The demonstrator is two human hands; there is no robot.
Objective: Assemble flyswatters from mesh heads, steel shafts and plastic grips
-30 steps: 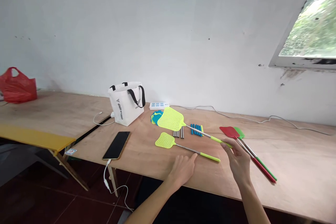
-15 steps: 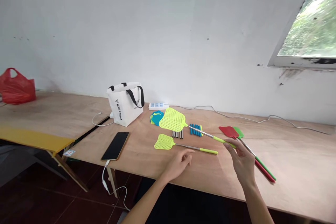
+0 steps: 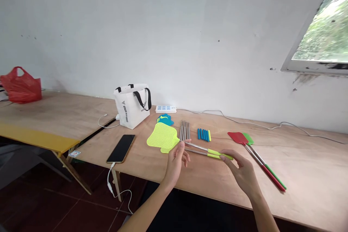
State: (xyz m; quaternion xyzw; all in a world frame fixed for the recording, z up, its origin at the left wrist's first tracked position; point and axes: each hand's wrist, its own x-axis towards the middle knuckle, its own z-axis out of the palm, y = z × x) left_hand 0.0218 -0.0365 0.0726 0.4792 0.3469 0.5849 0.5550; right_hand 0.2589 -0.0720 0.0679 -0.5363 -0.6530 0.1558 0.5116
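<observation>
Two yellow fly swatters [image 3: 162, 138] lie together on the wooden table [image 3: 299, 174], their mesh heads overlapping and their metal rods side by side. My left hand [image 3: 176, 162] is closed in a pinch on the rods just behind the heads. My right hand [image 3: 243, 172] has its fingers closed round the yellow-green handle ends [image 3: 217, 153]. Just beyond the swatters lie a bundle of bare metal rods [image 3: 185, 131] and several blue grips [image 3: 203, 134].
A red and a green swatter [image 3: 255, 155] lie to the right. A white tote bag [image 3: 132, 106], a phone [image 3: 121, 148] on a cable, a power strip [image 3: 165, 108] and loose swatter heads [image 3: 164, 119] lie left and behind. A red plastic bag [image 3: 20, 85] sits far left.
My right hand brought the larger yellow swatter down and left beside the smaller one. My left hand moved from the table up onto the rods near the heads.
</observation>
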